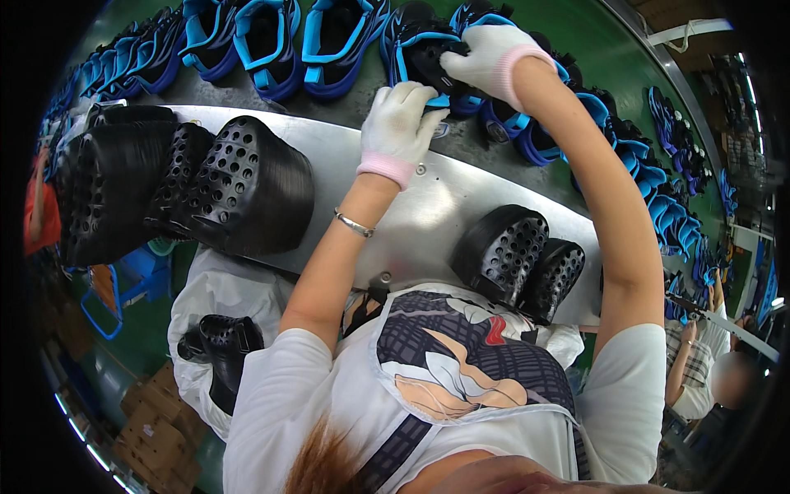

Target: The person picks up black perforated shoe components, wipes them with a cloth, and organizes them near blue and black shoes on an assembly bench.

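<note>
Both my hands wear white gloves with pink cuffs and work at one black shoe with bright blue lining (398, 59) in the row beyond the metal shelf. My left hand (399, 125) is closed on the shoe's heel end, its fingers bent over the blue edge. Over the shoe's opening, my right hand (496, 62) is closed at a black perforated shoe insert (429, 62), which sits partly inside the shoe. The fingertips of that hand are partly hidden.
Stacked black perforated inserts (239, 185) stand on the left of the metal shelf (403, 230); a smaller pair (510, 251) lies right. More blue-lined shoes (337, 45) line the conveyor both ways. A white bag (193, 300) holds inserts. Another person (691, 362) works at far right.
</note>
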Available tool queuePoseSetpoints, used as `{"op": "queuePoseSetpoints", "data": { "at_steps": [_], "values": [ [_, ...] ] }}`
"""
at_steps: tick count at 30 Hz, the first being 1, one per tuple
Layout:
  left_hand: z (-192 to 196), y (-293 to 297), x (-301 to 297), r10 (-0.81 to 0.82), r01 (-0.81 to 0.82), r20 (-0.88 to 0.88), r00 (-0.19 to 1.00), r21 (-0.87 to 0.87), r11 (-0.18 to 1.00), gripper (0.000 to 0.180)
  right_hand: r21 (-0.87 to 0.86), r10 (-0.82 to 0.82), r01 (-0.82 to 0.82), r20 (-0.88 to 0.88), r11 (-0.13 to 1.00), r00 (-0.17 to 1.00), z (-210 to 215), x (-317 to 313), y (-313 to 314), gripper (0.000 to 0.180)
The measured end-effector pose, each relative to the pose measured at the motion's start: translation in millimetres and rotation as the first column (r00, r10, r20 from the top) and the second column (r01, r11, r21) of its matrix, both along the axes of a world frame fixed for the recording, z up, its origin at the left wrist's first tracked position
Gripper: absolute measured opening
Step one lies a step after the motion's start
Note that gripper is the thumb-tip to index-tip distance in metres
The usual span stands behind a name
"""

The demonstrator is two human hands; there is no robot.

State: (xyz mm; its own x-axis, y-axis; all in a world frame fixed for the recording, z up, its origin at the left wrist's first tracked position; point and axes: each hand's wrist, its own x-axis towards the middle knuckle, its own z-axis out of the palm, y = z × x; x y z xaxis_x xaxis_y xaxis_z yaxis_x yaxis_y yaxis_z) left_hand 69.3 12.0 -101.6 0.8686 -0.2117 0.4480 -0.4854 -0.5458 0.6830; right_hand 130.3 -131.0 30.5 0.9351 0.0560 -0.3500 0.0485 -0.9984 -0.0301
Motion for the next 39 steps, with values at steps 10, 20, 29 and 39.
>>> {"op": "queuePoseSetpoints", "data": {
  "at_steps": [10, 20, 29, 39],
  "values": [
    [12.6, -0.8, 7.6, -0.004, 0.042, -0.195, 0.981, 0.19, 0.981, 0.024, -0.095, -0.108, 0.109, 0.014, 0.989, 0.994, -88.9, 45.6, 40.7, 0.03],
    [34.6, -3.2, 56.8, 0.072, 0.437, -0.687, 0.723, 0.536, 0.722, 0.041, 0.018, -0.143, 0.144, -0.06, 0.989, 0.988, -106.2, 58.8, 51.1, 0.026],
    [36.6, -5.1, 61.2, 0.152, 0.399, -0.694, 0.703, 0.563, 0.724, 0.045, 0.093, -0.076, 0.075, 0.008, 0.993, 0.997, -117.5, 58.1, 32.7, 0.041],
    [83.1, 14.8, 91.6, 0.086, 0.376, -0.794, 0.602, 0.377, 0.846, 0.05, 0.494, -0.14, -0.023, 0.29, 0.869, 0.947, -13.9, -133.5, -33.4, 0.039]
  ]
}}
